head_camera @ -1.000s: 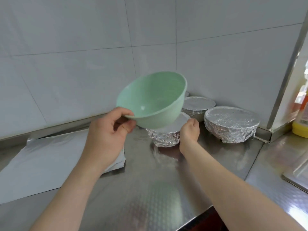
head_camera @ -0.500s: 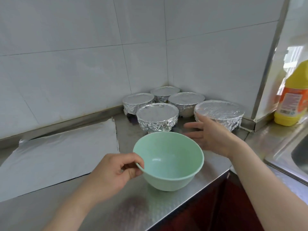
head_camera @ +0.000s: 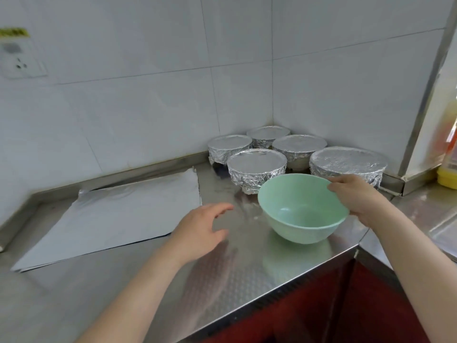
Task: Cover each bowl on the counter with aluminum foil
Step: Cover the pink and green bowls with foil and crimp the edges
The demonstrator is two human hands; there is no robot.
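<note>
Placement of the bowl (head_camera: 303,214) is the step in hand: green and uncovered, it sits on the table (head_camera: 222,280) near the front edge, just before five covered bowls (head_camera: 257,167) in the corner, with the right grip (head_camera: 354,200) holding its far rim. The left grip (head_camera: 197,231) hangs wide and holds nothing, between the bowl and the foil sheets (head_camera: 111,219). Judged next: the left grip must separate a single sheet and lay it centred over the rim.

Foil-covered bowls (head_camera: 256,167) (head_camera: 230,149) (head_camera: 268,136) (head_camera: 299,147) (head_camera: 347,164): 5. Uncovered green bowl (head_camera: 301,219): 1. Foil sheets (head_camera: 111,219): one stack, number unreadable. Hands: 2 (left hand (head_camera: 197,231), right hand (head_camera: 356,196)). Yellow bottle (head_camera: 447,174): 1. Wall socket (head_camera: 19,63): 1.
</note>
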